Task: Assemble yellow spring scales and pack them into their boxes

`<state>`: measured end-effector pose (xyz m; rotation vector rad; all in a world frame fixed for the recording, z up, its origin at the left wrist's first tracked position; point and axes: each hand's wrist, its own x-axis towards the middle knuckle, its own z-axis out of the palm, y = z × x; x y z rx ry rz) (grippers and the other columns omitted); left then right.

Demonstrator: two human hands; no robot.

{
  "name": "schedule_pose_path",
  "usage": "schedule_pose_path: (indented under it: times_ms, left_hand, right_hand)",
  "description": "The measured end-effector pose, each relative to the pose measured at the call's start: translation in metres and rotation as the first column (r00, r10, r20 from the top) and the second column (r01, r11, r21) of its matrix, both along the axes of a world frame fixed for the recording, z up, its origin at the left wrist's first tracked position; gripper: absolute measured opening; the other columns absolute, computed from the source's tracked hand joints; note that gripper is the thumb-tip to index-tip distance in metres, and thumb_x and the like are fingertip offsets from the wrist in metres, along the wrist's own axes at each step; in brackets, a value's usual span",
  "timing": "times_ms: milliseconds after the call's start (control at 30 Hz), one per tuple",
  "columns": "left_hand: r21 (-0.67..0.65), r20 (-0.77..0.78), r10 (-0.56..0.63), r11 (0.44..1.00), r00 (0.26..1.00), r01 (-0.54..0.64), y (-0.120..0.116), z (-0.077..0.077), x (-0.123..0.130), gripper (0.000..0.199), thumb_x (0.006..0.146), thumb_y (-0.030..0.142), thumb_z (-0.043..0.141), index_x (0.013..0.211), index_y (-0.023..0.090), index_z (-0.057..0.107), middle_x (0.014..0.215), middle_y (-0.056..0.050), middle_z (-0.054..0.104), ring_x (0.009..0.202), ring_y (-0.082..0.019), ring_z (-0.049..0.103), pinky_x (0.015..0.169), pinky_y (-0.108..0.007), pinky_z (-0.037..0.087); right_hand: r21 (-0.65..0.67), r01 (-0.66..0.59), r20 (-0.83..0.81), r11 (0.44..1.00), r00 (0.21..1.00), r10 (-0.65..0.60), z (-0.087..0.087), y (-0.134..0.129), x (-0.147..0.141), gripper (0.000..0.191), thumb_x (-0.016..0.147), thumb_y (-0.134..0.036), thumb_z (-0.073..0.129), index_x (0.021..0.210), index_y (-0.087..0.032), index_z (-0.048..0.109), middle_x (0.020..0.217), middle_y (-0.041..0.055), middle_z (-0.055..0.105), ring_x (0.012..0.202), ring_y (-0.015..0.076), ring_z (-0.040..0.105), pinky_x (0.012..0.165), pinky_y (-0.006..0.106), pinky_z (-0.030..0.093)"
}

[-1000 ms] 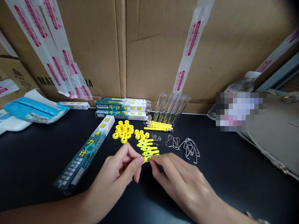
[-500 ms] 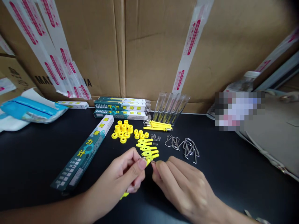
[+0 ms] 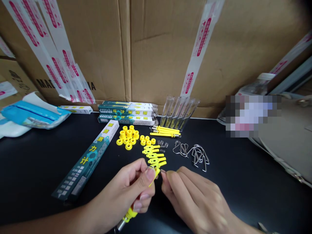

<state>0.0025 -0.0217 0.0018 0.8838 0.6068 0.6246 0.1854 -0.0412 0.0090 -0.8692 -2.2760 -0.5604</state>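
My left hand (image 3: 135, 187) is closed around a yellow spring-scale rod (image 3: 130, 213). The rod's upper end, with a small metal ring, sticks out by the thumb, and a metal part shows at its lower end. Just to the right, my right hand (image 3: 195, 195) pinches a thin metal wire (image 3: 162, 171) close to the rod's upper end; most of the wire is hidden by the fingers. Directly beyond the hands lie flat yellow plastic pieces (image 3: 156, 160) in a column, with small springs (image 3: 162, 144) beside them.
Yellow collars (image 3: 129, 134), small yellow rings (image 3: 147, 140) and assembled yellow rods (image 3: 165, 131) lie farther back. Bent wire hooks (image 3: 200, 156) are on the right. Clear tubes (image 3: 179, 112) lean against a carton (image 3: 158, 48). Boxes (image 3: 126, 112), a long box (image 3: 90, 159), a bottle (image 3: 260, 86) and a bag (image 3: 287, 130) surround them.
Both hands have shifted slightly right and down. The rod has tilted in my left hand, and more of its lower end, with the metal part, now shows.
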Motion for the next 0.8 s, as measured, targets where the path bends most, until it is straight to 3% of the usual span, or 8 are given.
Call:
schedule_pose_path:
  times_ms: [467, 800]
  left_hand:
    - [-0.030, 0.014, 0.016, 0.999, 1.000, -0.016, -0.0022, 0.0014, 0.0009, 0.041, 0.094, 0.051, 0.061, 0.075, 0.020, 0.042, 0.057, 0.011, 0.040, 0.043, -0.002, 0.023, 0.044, -0.017, 0.020]
    - [0.023, -0.028, 0.026, 0.999, 0.999, -0.025, -0.0026, -0.0021, 0.0010, 0.042, 0.095, 0.051, 0.060, 0.073, 0.021, 0.041, 0.052, 0.012, 0.039, 0.040, -0.002, 0.023, 0.042, -0.017, 0.021]
  right_hand:
    - [-0.066, 0.016, -0.019, 0.998, 1.000, -0.017, -0.0010, -0.0046, -0.0005, 0.045, 0.100, -0.004, 0.045, 0.058, -0.016, 0.054, 0.050, -0.0010, 0.047, 0.043, 0.0123, 0.040, 0.042, 0.032, 0.028]
    - [-0.138, 0.003, 0.046, 0.990, 0.999, 0.004, -0.0040, -0.0060, 0.0038, 0.042, 0.100, -0.004, 0.042, 0.063, -0.016, 0.057, 0.055, 0.0008, 0.052, 0.045, 0.0134, 0.045, 0.044, 0.033, 0.028]
